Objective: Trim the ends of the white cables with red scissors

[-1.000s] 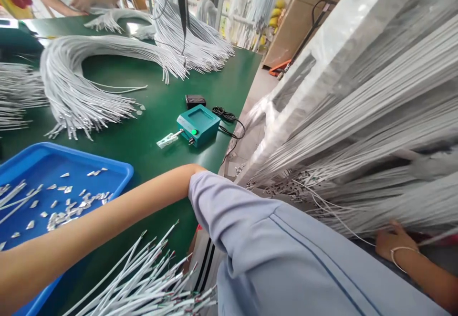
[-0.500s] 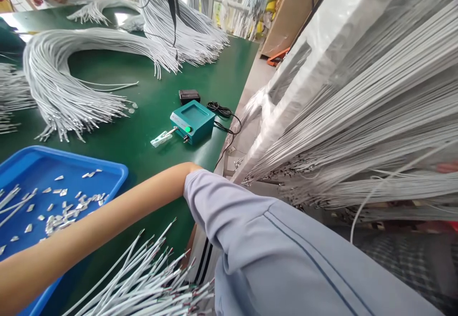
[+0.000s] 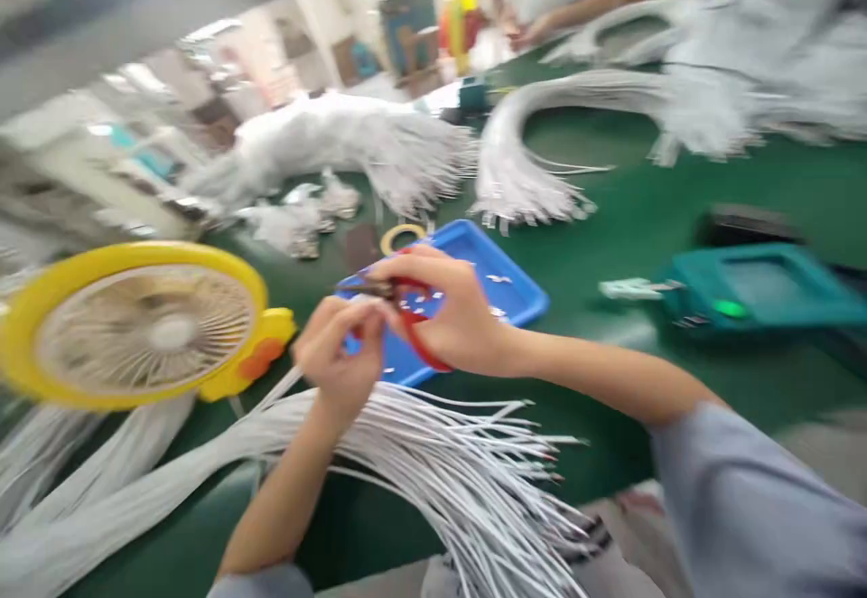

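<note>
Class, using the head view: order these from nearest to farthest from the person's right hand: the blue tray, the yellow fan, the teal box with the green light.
From the right hand:
1. Blue tray: directly under and behind the hand.
2. Teal box: off to the right on the green table.
3. Yellow fan: far left, beyond the left hand.

One yellow fan (image 3: 145, 327), one blue tray (image 3: 505, 286), one teal box (image 3: 762, 286), two hands (both the wearer's), several white wire bundles.
</note>
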Action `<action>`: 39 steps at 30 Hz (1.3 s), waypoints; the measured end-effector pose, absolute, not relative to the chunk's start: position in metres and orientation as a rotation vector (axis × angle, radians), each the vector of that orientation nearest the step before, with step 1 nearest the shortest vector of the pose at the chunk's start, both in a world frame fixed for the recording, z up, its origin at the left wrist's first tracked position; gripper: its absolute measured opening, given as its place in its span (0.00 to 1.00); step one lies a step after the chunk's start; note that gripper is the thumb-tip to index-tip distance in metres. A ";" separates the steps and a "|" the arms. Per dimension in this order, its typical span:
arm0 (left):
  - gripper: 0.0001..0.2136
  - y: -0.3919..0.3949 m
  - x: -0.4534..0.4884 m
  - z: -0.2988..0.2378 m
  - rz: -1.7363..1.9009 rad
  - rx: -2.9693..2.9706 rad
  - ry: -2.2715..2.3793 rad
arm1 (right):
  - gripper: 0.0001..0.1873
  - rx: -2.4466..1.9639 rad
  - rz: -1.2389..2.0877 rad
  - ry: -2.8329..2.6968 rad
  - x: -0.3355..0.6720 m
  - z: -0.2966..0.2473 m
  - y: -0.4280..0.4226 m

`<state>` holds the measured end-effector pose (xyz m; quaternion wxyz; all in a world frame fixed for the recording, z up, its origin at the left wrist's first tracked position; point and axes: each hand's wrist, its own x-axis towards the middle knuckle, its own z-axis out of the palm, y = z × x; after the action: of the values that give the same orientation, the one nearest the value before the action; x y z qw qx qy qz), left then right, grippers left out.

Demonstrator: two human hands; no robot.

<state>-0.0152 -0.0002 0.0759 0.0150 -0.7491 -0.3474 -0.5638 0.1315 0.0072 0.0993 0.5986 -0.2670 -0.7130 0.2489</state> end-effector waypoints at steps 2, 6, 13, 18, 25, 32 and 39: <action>0.02 0.000 -0.028 0.079 -1.687 -2.273 -1.026 | 0.12 -0.644 0.732 -1.590 0.133 0.098 0.014; 0.04 0.003 -0.023 0.081 -1.859 -2.279 -1.178 | 0.10 -0.740 0.951 -1.501 0.139 0.108 0.014; 0.04 -0.006 -0.027 0.092 -2.134 -2.498 -1.530 | 0.11 -0.806 0.977 -1.501 0.141 0.117 0.021; 0.06 -0.007 -0.025 0.096 -2.292 -2.627 -1.654 | 0.12 -0.752 1.056 -1.527 0.142 0.115 0.021; 0.10 -0.009 -0.027 0.098 -2.371 -2.844 -1.656 | 0.16 -0.631 1.196 -1.542 0.140 0.112 0.020; 0.12 -0.009 -0.025 0.102 -2.323 -2.839 -1.745 | 0.17 -0.658 1.165 -1.552 0.140 0.111 0.022; 0.07 -0.009 -0.020 0.098 -2.433 -2.639 -1.818 | 0.16 -0.768 1.085 -1.569 0.139 0.115 0.020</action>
<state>-0.0203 -0.0088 0.0979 -0.4269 -0.5932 -0.4087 -0.5467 0.1389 0.0202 0.1149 0.5161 -0.3199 -0.6535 0.4520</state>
